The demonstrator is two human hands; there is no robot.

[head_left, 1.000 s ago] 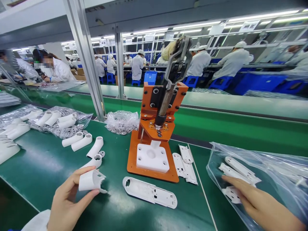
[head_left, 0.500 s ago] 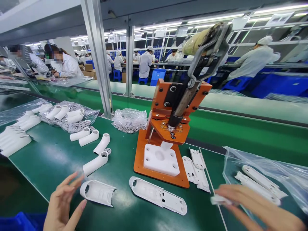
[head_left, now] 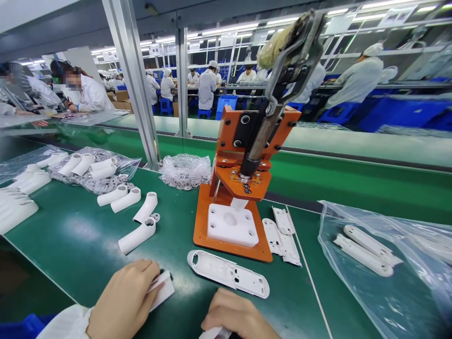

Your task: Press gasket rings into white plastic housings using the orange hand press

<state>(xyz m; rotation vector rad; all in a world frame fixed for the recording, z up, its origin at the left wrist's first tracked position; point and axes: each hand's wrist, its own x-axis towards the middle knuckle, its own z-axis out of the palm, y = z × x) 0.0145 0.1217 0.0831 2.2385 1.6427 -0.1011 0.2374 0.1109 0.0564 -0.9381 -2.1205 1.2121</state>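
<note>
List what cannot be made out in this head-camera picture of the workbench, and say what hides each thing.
- White curved shell: mostly covered by the left hand; its shape is unclear.
- White piece under the right hand: cut off by the bottom edge and covered by the fingers.
- Small metal parts in the crumpled bag: too small and veiled by plastic.
- Press lever top: cut by the upper edge.

Our left hand (head_left: 125,301) sits at 7 o'clock, knuckles up, fingers curled down in a grip, white sleeve at the wrist. Our right hand (head_left: 236,318) is at 6 o'clock, just beside it, fingers curled under, partly out of view.
</note>
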